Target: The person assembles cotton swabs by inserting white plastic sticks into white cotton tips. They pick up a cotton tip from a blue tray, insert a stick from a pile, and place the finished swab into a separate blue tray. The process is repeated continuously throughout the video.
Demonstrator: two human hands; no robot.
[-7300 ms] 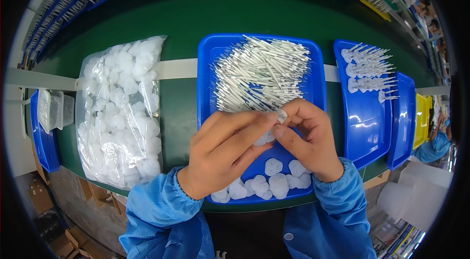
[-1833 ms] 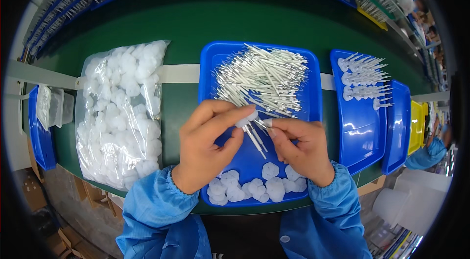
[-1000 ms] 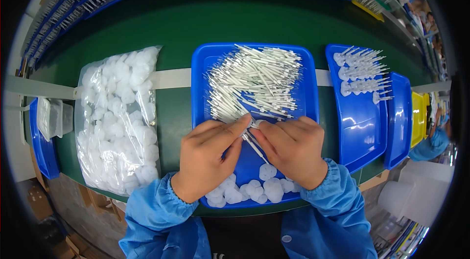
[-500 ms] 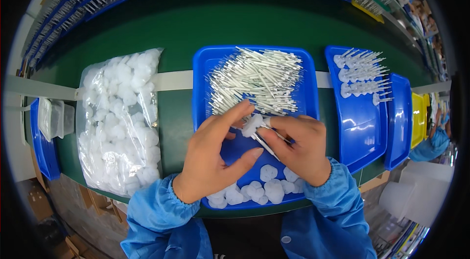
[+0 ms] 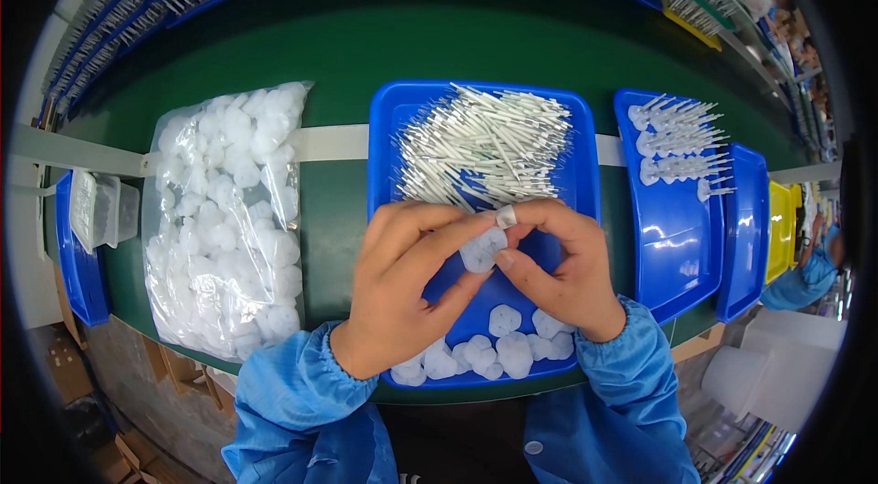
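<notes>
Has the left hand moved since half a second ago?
Yes. The left hand has slid slightly nearer the blue tray's front edge, fingertips meeting the right hand on a white cap.

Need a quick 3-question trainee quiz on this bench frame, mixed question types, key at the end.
1. True or false: the left hand and the right hand both pinch one white round piece over the middle blue tray.
2. Multiple choice: where does the clear bag of white pieces lie? A) left of the middle tray B) inside it C) right of it
3. Fill in: the pile of thin white sticks fills the ___ end of the middle tray, and loose white pieces lie at the end nearest the person.

Key: 1 true; 2 A; 3 far
</notes>
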